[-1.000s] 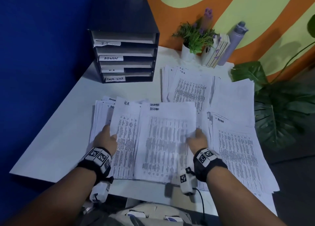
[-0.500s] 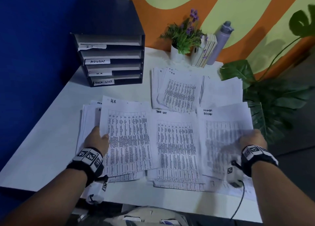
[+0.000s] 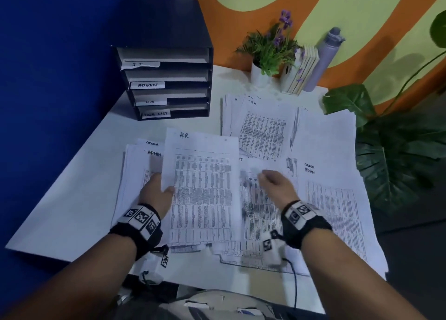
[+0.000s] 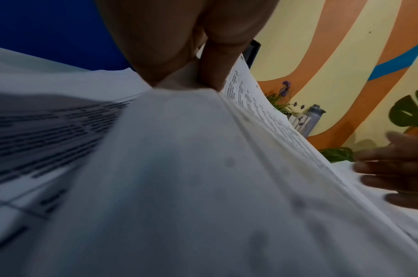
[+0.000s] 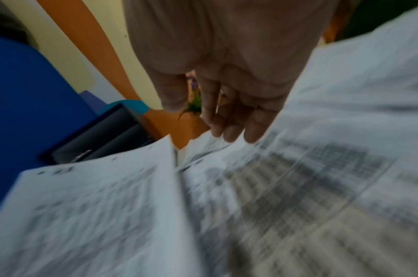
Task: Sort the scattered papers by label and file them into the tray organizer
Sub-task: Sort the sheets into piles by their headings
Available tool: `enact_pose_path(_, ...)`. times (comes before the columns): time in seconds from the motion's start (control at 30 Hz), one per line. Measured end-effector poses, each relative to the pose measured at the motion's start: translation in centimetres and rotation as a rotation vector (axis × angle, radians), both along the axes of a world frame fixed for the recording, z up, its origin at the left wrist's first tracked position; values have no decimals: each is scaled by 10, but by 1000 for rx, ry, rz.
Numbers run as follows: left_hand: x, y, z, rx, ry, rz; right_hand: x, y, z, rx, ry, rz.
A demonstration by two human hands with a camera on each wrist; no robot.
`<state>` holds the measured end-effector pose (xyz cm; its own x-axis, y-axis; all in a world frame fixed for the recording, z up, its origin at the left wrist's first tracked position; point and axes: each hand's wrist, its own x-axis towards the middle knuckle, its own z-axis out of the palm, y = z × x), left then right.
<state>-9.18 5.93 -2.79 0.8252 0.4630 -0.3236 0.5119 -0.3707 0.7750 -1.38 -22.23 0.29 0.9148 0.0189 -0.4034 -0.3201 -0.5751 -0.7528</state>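
The white printed sheet headed "HR" (image 3: 202,187) lies lifted over the near-left pile, pinched at its left edge by the left hand (image 3: 155,194). The right hand (image 3: 277,184), fingers relaxed and empty, hovers over the neighbouring sheet. Best to match labels before filing in the black tray organizer (image 3: 166,78).

The right hand (image 3: 275,187) is no longer out on the ADMIN sheet (image 3: 333,199), which it carried to the right a moment before; it now hovers with loosely spread fingers over the middle sheet (image 3: 255,199), just right of the HR sheet (image 3: 202,187). The ADMIN sheet now lies released on the right-hand pile, well right of the HR sheet. The left hand (image 3: 156,194) has lifted the HR sheet's left edge, thumb on top and fingers beneath, so the page now tilts up over the ADMIN stack (image 3: 137,175) to its left.
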Motion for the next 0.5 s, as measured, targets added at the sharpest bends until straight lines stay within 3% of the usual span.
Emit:
enact_pose_path(0.07,-3,-3,1,-18,-29,-44,-9,30,-7,84,146,41)
enact_pose_path(0.17,-5,4,-9,98,-30,-117,-19,54,-28,-1,169,13)
enact_pose_path(0.27,-12,23,-30,462,273,-187,-26,64,-35,-81,152,-12)
enact_pose_path(0.33,-22,33,-42,567,432,-226,-32,68,-28,-127,163,-18)
enact_pose_path(0.5,-37,33,-53,611,354,-437,-37,71,-28,-121,206,-22)
